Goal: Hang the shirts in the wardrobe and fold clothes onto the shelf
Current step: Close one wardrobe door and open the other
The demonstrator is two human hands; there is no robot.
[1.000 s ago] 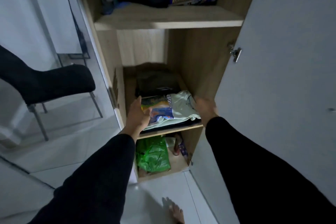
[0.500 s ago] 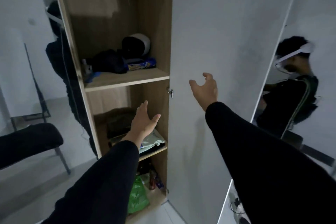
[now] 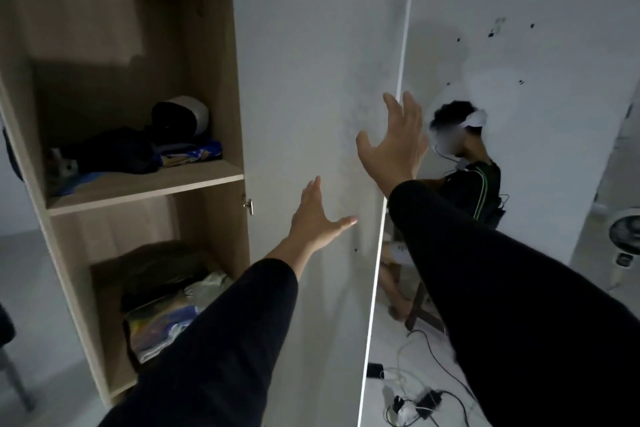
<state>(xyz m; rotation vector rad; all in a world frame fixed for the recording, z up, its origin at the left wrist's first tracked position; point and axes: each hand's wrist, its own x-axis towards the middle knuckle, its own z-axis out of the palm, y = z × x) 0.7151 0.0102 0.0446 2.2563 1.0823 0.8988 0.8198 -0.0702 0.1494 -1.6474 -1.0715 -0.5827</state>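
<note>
The wooden wardrobe (image 3: 214, 55) stands open at the left, its white door (image 3: 311, 45) swung out in front of me. Folded clothes (image 3: 162, 319), pale with a blue and yellow print, lie on the lower shelf under a dark garment. Dark clothes (image 3: 114, 156) and a round black-and-white object (image 3: 181, 116) sit on the upper shelf (image 3: 145, 185). My left hand (image 3: 317, 218) reaches toward the door face with fingers spread and holds nothing. My right hand (image 3: 396, 142) is raised by the door's free edge, fingers spread and empty; whether it touches the edge I cannot tell.
A mirror (image 3: 519, 45) right of the door reflects a person in dark clothing. Cables and a power strip (image 3: 412, 402) lie on the white floor below it. A white fan (image 3: 623, 239) stands at the far right. A chair leg (image 3: 14, 378) shows at the lower left.
Both hands have left the folded clothes on the lower shelf and risen to the door. My view has lifted and turned right, bringing the mirror and floor cables into sight.
</note>
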